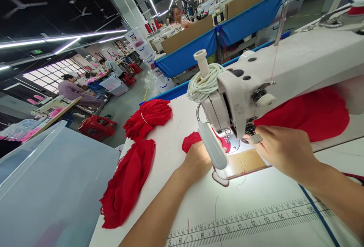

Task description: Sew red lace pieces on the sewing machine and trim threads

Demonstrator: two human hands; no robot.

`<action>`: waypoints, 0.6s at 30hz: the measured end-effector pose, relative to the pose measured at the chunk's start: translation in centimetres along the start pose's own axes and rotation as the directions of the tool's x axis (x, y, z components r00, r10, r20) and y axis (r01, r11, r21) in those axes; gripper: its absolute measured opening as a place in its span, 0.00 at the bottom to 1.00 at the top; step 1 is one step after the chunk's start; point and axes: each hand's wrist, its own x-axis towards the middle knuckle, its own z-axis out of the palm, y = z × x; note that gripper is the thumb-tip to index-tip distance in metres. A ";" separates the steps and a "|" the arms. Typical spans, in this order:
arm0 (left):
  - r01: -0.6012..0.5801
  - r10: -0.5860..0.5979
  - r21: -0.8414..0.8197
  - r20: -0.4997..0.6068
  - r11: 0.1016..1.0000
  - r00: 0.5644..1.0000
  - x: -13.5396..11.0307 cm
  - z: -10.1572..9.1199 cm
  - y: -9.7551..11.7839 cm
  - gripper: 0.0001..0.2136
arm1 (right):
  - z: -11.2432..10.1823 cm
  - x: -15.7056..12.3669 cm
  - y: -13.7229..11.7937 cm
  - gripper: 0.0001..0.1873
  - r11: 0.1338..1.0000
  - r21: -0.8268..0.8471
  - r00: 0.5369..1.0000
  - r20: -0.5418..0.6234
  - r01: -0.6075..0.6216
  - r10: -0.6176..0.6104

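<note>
A sewing machine (230, 103) stands in front of me, its lit lamp (213, 146) hanging beside the needle area. My left hand (199, 161) rests on a small red fabric piece (191, 141) left of the needle, closed on it with the fingers partly behind the lamp. To the right of the needle, my right hand (284, 146) is closed with curled fingers. Its fingertips are hidden behind the tension knob (256, 138), so what they hold cannot be seen. Just behind that hand, a larger red cloth (309, 114) lies under the machine arm.
A tied red fabric bundle (149, 118) and a loose red piece with a scalloped edge (127, 186) lie on the table's left. A ruler strip (241, 222) runs along the front. A translucent bin (59, 186) stands at left. Co-workers sit at other machines farther back.
</note>
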 end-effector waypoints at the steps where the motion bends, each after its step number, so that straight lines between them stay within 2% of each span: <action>1: -0.002 0.002 -0.022 -0.014 1.000 1.000 0.0 0.0 0.1 0.13 | 0.0 0.0 0.0 0.16 1.000 -0.001 1.000 0.001 0.001 -0.001; 7: -0.002 -0.012 -0.122 -0.117 0.993 0.993 0.0 0.2 0.3 0.09 | -0.5 0.4 -0.1 0.17 1.000 0.007 1.000 -0.012 0.016 -0.016; 15: 0.001 -0.012 -0.102 -0.106 0.995 0.994 0.6 -0.4 0.8 0.12 | -0.7 0.4 -0.1 0.17 0.999 0.004 0.999 -0.038 0.038 -0.038; 18: -0.023 0.009 -0.094 -0.139 0.995 0.990 0.6 -0.3 0.9 0.12 | -0.6 0.1 -0.1 0.17 0.999 0.006 0.998 -0.032 0.053 -0.053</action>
